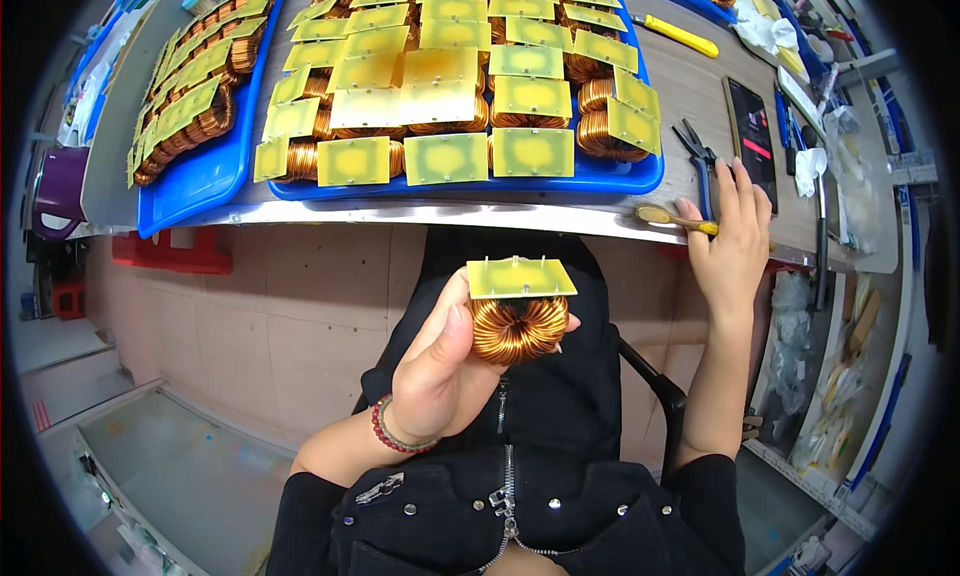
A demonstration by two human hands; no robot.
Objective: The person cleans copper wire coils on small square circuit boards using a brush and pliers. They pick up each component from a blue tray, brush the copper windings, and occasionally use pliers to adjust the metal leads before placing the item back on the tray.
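Observation:
My left hand [440, 361] is closed round a toroidal coil [518, 328] of copper wire, held up above my lap. A yellow-green board [522, 278] sits on top of the coil, with short metal pins poking up from it. At the table's front edge, my right hand [735, 238] lies with its fingers stretched out. Its thumb and palm are next to a yellow-handled brush [675, 219] and the blue handles of a pair of pliers [698, 161]. Part of the brush handle is hidden by that hand.
A blue tray [470, 187] holds rows of similar board-topped coils [447, 159]; a second blue tray [222, 181] stands left of it. A phone [750, 136], a yellow utility knife [680, 34] and a white tissue [811, 168] lie on the right. A purple mug [60, 191] is far left.

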